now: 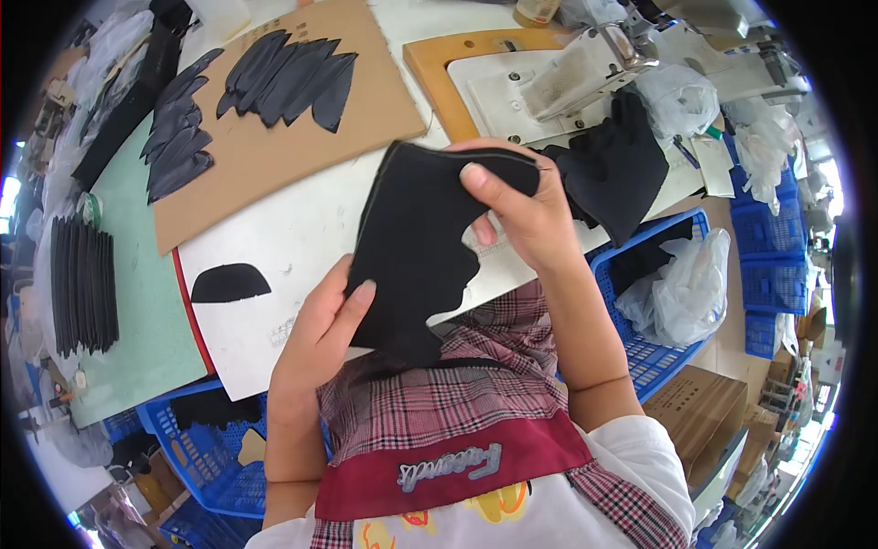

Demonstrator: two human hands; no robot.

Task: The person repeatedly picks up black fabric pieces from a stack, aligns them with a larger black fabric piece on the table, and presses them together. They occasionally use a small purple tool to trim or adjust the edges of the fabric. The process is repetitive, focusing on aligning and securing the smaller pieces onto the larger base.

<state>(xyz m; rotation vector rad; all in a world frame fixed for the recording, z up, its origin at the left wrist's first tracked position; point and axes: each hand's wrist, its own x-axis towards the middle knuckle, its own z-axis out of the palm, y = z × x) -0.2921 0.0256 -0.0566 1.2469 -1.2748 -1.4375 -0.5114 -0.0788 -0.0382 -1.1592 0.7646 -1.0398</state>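
Note:
Between both hands I hold up a black fabric piece [412, 229] with a straight seamed edge and a scalloped edge on its right. My left hand [325, 325] pinches its lower left side, thumb on top. Its upper right corner is gripped by my right hand [517, 201], thumb lying over the front and fingers mostly behind. A small black half-round piece [230, 283] lies on the white tabletop [229, 339] to the left. More black fabric pieces [617, 165] are heaped on the right, beside the sewing machine [585, 78].
Overlapping dark cut pieces [288, 78] rest on a cardboard sheet [265, 183] at the far left. A row of folded black pieces [84, 284] stands on the green surface [151, 339]. Blue baskets flank me, one [663, 352] with a clear plastic bag [686, 288]. A cardboard box [700, 412] sits lower right.

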